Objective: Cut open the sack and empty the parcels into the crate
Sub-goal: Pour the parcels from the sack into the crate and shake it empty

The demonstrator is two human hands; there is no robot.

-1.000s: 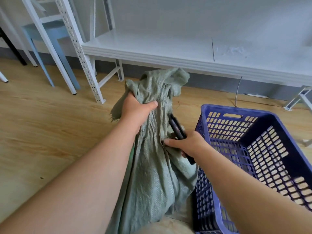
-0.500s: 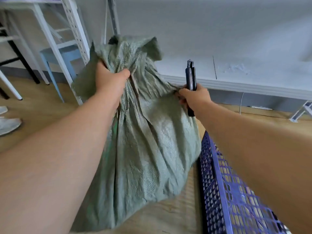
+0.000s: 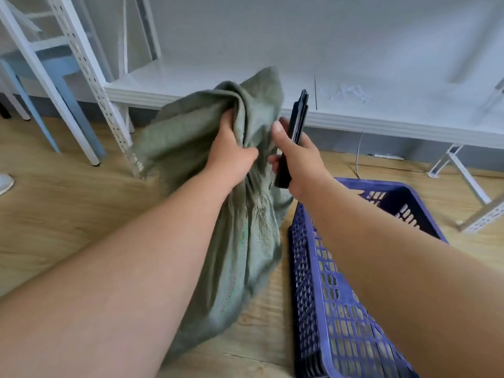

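A green woven sack (image 3: 245,241) hangs limp in front of me, its bottom resting on the wooden floor. My left hand (image 3: 231,156) grips a bunch of its fabric near the top. My right hand (image 3: 297,159) holds a black utility knife (image 3: 296,124) upright, and its thumb lies against the sack beside my left hand. A blue perforated plastic crate (image 3: 341,309) stands on the floor just right of the sack, under my right forearm. No parcels show.
A low white shelf board (image 3: 354,124) runs across behind the sack, with white perforated uprights (image 3: 90,77) at the left. A blue stool (image 3: 54,75) stands at far left. Another white frame (image 3: 469,186) lies at right. A shoe tip (image 3: 5,184) shows at the left edge.
My hands have drawn close together on the sack's top and come lower in view. The view has tilted down, showing more of the crate and floor.
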